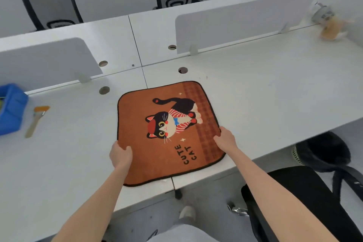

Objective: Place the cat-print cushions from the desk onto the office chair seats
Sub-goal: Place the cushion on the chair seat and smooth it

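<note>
blurred beyond telling: yellowish clutter (332, 27) at far right. flat orange cat-print fabric cushion (169, 133) lying on white table (265, 94), near edge overhanging (black office chair seat (294, 192) below right). left hand (120, 155) and right hand (225, 138) pinching its side edges, fingers tucked beneath, hidden.

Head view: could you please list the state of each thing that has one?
Orange cat-print cushion: flat on white desk, near corner overhanging the edge.
Left hand: gripping cushion's left edge.
Right hand: on cushion's right edge, grip unclear.
Black office chair: seat bare.
Wooden-handled paintbrush: lying flat.
</note>
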### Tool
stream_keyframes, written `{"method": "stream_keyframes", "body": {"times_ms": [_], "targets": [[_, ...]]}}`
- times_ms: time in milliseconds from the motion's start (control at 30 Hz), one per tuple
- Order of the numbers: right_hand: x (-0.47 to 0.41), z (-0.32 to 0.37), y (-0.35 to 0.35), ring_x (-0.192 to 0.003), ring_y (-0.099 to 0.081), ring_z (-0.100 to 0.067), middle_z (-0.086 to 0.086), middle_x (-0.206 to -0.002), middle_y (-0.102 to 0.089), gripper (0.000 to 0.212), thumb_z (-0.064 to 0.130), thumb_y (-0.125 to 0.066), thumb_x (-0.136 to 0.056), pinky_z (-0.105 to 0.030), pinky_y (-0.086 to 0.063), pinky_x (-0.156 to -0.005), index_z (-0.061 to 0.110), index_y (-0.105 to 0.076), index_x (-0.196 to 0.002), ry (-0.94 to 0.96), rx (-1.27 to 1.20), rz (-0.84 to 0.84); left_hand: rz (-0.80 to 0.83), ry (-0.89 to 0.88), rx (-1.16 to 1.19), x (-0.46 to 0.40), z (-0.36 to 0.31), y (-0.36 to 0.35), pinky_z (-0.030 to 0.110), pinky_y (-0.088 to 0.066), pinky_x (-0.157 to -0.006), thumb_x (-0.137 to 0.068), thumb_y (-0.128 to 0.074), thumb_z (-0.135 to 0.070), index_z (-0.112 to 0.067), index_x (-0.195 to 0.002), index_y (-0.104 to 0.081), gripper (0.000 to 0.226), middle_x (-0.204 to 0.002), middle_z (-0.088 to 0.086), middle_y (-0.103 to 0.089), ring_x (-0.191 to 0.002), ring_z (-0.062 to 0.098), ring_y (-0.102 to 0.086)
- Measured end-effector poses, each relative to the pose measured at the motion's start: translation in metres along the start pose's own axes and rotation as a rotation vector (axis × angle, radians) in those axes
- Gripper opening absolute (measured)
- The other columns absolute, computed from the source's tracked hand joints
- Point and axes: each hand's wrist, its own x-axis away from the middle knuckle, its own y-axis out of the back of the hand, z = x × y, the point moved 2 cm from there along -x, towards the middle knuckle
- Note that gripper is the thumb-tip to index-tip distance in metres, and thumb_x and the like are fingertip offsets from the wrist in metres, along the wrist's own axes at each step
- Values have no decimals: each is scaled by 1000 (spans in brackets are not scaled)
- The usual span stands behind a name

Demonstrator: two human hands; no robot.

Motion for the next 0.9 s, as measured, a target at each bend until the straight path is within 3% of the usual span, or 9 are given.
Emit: {"method": "stream_keyframes", "body": {"times_ms": [233, 367, 467, 600, 767, 900], "targets": [[-37, 14, -1, -122, -45, -36, -20, -133, -49, 52, 28, -46, -89, -40, -38, -102, 6, -38, -136, -145, 0, -99, 21, 68, 17, -44, -9, 4, 44, -33, -108, -90, -47, -17, -4, -143, -25, 59, -143, 19, -43, -130, 37, -41], [-43, 12, 10, -105, -58, -33, -19, -119, -61, 34, 20, -47, -92, -33, -46, -85, 1, -54, -120, -73, -6, -162, 85, 24, 70, -45, -26, -8, 45, -39, -103, -92, -49, -31, -12, -139, -36, 53, -138, 19, -47, -124, 36, -47], [-37, -3, 24, -85, -56, -26, -19, -109, -63, 24, 13, -43, -93, -27, -42, -71, 1, -56, -109, -75, -42, -179, 69, -73, 35, -34, -45, -26, 39, -43, -91, -93, -48, -26, -6, -121, -52, 35, -124, 20, -57, -111, 35, -55], [-11, -60, 60, -77, -57, -23, -13, -100, -62, 21, 19, -46, -90, -31, -48, -64, 8, -49, -108, -196, -152, -250, 195, -200, 12, 3, -75, -72, 36, -42, -87, -93, -47, -19, -4, -108, -54, 22, -113, 16, -60, -105, 32, -55], [53, -160, 121, -92, -62, -28, -8, -105, -64, 37, 34, -52, -88, -34, -50, -73, 17, -48, -121, -387, -260, -486, 447, -410, -48, 99, -110, -152, 34, -42, -84, -94, -45, -19, -6, -106, -52, 19, -102, 7, -56, -96, 24, -54], [108, -246, 164, -102, -60, -32, -16, -116, -63, 30, 17, -51, -92, -34, -45, -78, 9, -51, -121, -509, -302, -655, 638, -490, -54, 192, -128, -212, 35, -46, -84, -95, -45, -21, -7, -105, -51, 18, -100, 4, -55, -93, 21, -54]]}}
